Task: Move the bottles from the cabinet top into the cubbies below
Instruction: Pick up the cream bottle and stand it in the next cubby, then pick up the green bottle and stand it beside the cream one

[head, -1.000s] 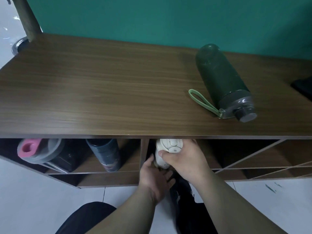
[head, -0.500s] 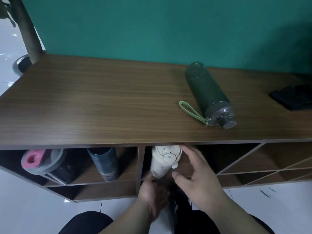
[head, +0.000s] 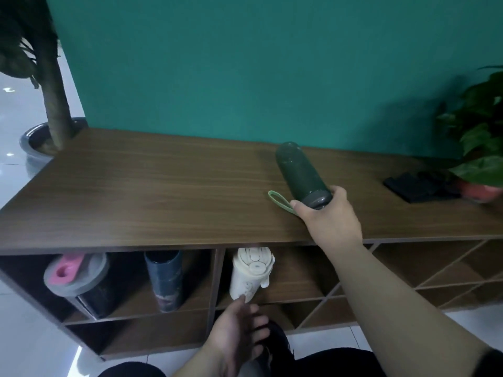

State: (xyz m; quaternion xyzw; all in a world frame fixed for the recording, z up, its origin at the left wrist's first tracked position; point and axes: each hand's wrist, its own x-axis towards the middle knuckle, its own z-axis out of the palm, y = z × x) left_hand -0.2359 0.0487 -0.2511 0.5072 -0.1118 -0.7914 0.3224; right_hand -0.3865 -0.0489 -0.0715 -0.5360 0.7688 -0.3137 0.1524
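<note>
The wooden cabinet top [head: 163, 197] carries 1 dark green bottle [head: 299, 170] lying on its side. Your right hand [head: 330, 216] wraps its fingers around the bottle's cap end, beside the green loop strap [head: 280, 201]. In the cubbies below stand 3 bottles; the cream bottle [head: 249, 273] is touched at its base by your left hand [head: 239, 330], fingers loosely spread.

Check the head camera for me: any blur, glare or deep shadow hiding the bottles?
Head view: the left hand is motion-smeared; the cubbies sit in shade, so the dark bottle lacks detail; the cream bottle reads clearly; the right hand and green bottle are evenly lit, slightly soft; wide-angle bending at edges.
</note>
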